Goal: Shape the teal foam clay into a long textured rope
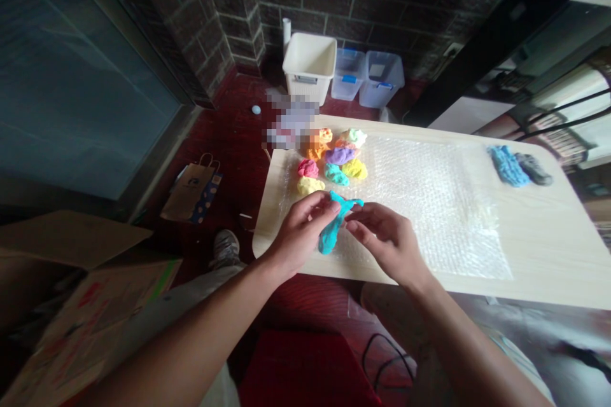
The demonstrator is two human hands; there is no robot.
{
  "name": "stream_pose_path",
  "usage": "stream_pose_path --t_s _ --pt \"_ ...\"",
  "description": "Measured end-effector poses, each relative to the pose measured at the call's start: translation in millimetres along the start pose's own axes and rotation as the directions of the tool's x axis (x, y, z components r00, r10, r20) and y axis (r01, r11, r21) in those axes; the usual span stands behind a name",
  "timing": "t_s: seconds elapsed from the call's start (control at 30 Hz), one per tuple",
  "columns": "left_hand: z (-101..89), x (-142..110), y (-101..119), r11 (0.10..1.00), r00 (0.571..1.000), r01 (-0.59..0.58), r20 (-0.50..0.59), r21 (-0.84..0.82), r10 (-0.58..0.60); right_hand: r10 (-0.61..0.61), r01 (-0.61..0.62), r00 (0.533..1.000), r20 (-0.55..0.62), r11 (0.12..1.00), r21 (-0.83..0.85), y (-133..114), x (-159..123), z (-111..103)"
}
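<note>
A lump of turquoise modelling clay (329, 236) hangs over the near edge of the table, with a thin strand pulled out at its top right. My left hand (301, 229) is closed on it, thumb across its upper part. At the end of the strand, my right hand (386, 236) has its fingers curled and closed on the clay; its fingertips are partly hidden. Just beyond lie several soft lumps of clay: pale yellow (310, 186), red (308, 168), a second turquoise one (337, 174), bright yellow (354, 169), purple (340, 155), orange (316, 151) and pale green (356, 136).
Bubble wrap (429, 203) covers much of the pale table (548, 254). A blue lump (508, 165) and a grey lump (533, 168) lie at the right. Bins (310, 86) stand beyond the table; a paper bag (186, 191) and cardboard box (95, 324) are at the left.
</note>
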State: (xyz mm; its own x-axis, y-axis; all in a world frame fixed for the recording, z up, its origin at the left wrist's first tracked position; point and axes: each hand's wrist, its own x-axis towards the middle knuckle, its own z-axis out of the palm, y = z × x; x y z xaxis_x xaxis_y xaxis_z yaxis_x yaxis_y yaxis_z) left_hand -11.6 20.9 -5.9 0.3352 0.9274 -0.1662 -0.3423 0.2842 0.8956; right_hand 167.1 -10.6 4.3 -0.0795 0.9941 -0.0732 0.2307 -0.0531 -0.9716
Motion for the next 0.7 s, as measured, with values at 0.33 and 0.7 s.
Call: stream_pose_path --t_s 0.33,0.7 --pt "-7.9 -1.0 12.0 0.955 0.992 -0.122 0.058 0.271 0.11 -0.013 0.007 0.999 0.051 0.994 0.112 2.1 -0.8 -0.8" --pt "-11.2 -1.1 17.2 0.922 0.991 -0.112 0.112 0.371 0.076 0.008 -0.022 0.993 0.118 0.993 0.117 -7.7 -0.2 -3.2"
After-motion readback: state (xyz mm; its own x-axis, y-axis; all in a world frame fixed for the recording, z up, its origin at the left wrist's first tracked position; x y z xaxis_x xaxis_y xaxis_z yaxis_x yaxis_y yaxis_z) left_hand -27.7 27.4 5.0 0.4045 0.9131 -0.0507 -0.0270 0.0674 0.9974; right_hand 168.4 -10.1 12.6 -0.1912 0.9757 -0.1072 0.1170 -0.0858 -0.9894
